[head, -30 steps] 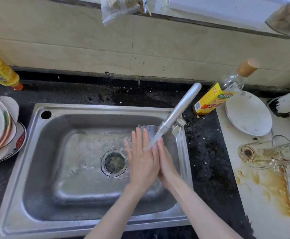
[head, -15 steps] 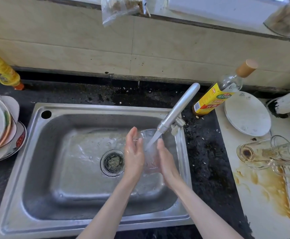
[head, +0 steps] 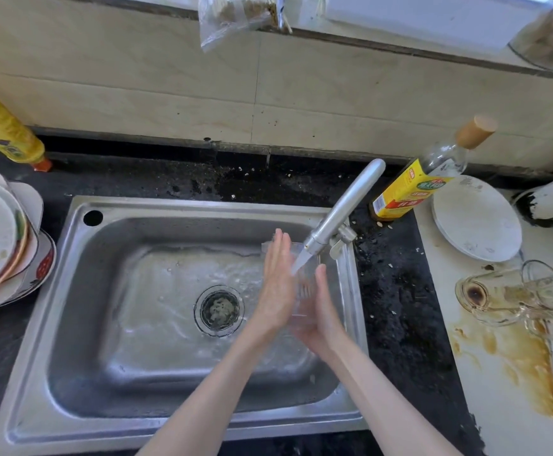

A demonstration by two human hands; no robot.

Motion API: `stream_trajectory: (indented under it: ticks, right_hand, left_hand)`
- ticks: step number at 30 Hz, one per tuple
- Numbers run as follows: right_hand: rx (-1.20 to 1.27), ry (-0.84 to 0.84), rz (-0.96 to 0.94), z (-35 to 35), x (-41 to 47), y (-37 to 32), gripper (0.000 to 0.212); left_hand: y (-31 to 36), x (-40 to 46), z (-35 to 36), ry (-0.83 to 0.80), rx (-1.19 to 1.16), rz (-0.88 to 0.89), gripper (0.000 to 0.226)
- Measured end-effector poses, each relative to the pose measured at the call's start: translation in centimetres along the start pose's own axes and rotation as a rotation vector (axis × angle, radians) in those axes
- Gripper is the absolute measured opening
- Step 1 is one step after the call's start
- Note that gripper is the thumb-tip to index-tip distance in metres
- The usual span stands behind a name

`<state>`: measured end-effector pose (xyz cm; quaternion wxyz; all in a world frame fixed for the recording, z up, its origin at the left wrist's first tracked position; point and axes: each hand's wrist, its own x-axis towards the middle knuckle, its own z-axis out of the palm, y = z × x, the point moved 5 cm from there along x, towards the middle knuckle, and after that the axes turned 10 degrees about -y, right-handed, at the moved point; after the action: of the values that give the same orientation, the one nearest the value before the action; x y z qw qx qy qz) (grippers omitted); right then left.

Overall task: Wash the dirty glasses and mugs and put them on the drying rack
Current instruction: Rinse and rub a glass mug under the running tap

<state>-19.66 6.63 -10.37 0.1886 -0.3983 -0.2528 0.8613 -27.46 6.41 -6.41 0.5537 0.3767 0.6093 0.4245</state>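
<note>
Clear glass (head: 303, 291) pressed between flat palms, left hand (head: 276, 284) and right hand (head: 321, 311) open-fingered, held over the sink (head: 176, 212) under the tap (head: 340, 209) so running water likely rinses it; stained glasses (head: 511, 294) wait right.

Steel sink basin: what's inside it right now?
In the steel sink basin: running water, round drain strainer, and a clear glass between left hand and right hand. Hands hide the glass's sides.

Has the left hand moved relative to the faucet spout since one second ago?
Yes. The left hand has pulled away from the right hand, leftward from the faucet spout, so the clear glass now shows between them.
</note>
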Motion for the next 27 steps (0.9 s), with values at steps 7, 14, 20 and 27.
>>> stream_trajectory:
  ticks: [7, 14, 20, 27]
  right_hand:
    - [-0.103, -0.091, 0.053, 0.6, -1.0, -0.4, 0.061]
    - [-0.511, 0.100, -0.021, 0.3, -0.1, -1.2, 0.057]
    - [-0.421, 0.110, -0.011, 0.0, -0.6, -1.2, 0.054]
    - [-0.521, 0.098, -0.072, -1.1, -0.5, -1.8, 0.043]
  left_hand:
    - [-1.1, -0.3, -1.8, 0.046, -0.207, -0.202, 0.082]
    - [-1.7, -2.5, -1.5, 0.031, -0.185, -0.081, 0.061]
    - [-4.0, -2.9, -0.8, -0.148, -0.146, -0.033, 0.091]
    - [-4.8, -1.9, -2.1, -0.109, -0.022, -0.043, 0.079]
